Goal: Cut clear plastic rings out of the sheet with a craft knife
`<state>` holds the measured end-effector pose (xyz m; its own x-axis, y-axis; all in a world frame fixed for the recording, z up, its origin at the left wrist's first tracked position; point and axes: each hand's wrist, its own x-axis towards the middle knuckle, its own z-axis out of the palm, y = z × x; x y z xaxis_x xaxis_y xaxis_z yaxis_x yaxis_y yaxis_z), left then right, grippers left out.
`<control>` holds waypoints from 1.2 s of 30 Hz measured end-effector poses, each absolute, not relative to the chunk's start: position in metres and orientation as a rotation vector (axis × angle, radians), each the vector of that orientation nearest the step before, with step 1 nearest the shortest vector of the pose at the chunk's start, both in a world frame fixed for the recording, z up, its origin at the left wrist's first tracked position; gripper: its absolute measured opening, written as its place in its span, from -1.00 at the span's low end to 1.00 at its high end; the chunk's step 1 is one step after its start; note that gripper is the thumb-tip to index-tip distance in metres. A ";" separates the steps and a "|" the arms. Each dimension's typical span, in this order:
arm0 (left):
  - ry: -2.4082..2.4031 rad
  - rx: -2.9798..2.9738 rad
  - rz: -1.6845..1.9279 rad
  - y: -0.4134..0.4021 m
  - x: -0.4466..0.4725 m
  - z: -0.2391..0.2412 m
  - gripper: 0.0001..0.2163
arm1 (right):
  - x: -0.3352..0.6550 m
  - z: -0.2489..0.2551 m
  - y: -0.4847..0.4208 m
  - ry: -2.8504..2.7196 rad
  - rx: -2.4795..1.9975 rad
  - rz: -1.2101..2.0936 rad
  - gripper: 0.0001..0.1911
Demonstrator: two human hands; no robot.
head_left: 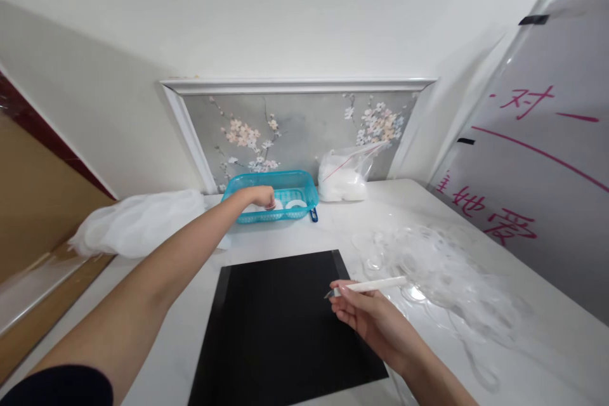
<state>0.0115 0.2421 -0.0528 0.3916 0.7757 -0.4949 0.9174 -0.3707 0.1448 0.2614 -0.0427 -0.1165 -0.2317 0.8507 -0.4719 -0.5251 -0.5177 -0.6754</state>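
My left hand (261, 196) reaches over the front of a blue plastic basket (311, 193), its fingers curled down among white pieces. What the fingertips pinch, if anything, is hidden. A curved white piece (296, 203) lies in the basket to the right of that hand. My right hand (364, 311) is closed around a slim white craft knife (373, 285), whose pointed metal tip faces left. The knife is above the right side of a black mat (285, 323) lying on the white table.
A clear zip bag of white material (343, 181) stands right of the basket, with a small blue tool (314, 215) near it. Tangled clear plastic scraps (438, 273) spread at right. White wrapped material (143, 222) lies at left. A written-on whiteboard (537, 158) flanks the table.
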 end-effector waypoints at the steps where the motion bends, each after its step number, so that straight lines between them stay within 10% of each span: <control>1: 1.463 2.260 -0.497 0.242 0.011 -0.051 -0.67 | 0.261 -0.116 -0.043 -0.471 -1.050 1.879 -0.59; 36: 1.654 2.368 -0.393 0.218 0.015 -0.074 -0.68 | 0.253 -0.140 -0.047 -0.493 -1.229 1.830 -0.44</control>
<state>0.0149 0.2180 -0.0736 0.3287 0.8796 -0.3438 0.9402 -0.3391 0.0314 0.2528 -0.0467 -0.1399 -0.1514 0.8201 -0.5518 -0.4315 -0.5571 -0.7095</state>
